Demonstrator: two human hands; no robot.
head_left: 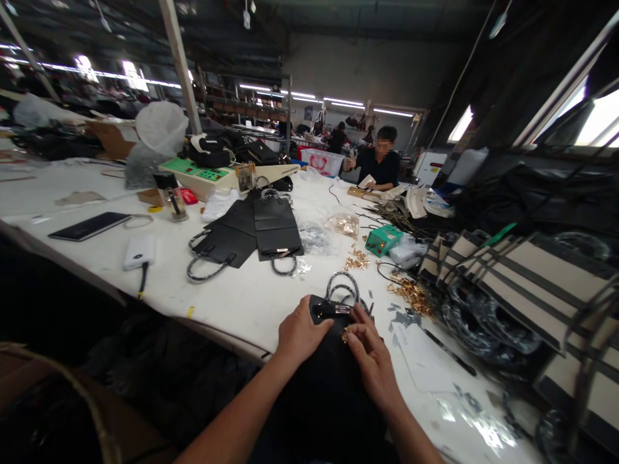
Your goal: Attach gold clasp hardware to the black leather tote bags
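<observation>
A black handbag [329,348] stands at the near table edge, its wrapped loop handles [344,276] pointing away from me. My left hand [298,332] is closed on the bag's top left corner, with the thumb lying over the front. A shiny metal plate [342,310] sits on the strap at the top of the bag. Just below it, my right hand [371,353] has its thumb and index finger pinched on small gold-coloured metal fittings [345,335]. How many fittings are between the fingers is hidden.
More black handbags [276,222] lie ahead to the left. Loose gold fittings [416,296] are heaped on the right, near a green box [383,240] and stacked bag panels [536,270]. A phone-like tablet [91,225] and white power bank [140,251] lie left. A co-worker [384,161] sits across.
</observation>
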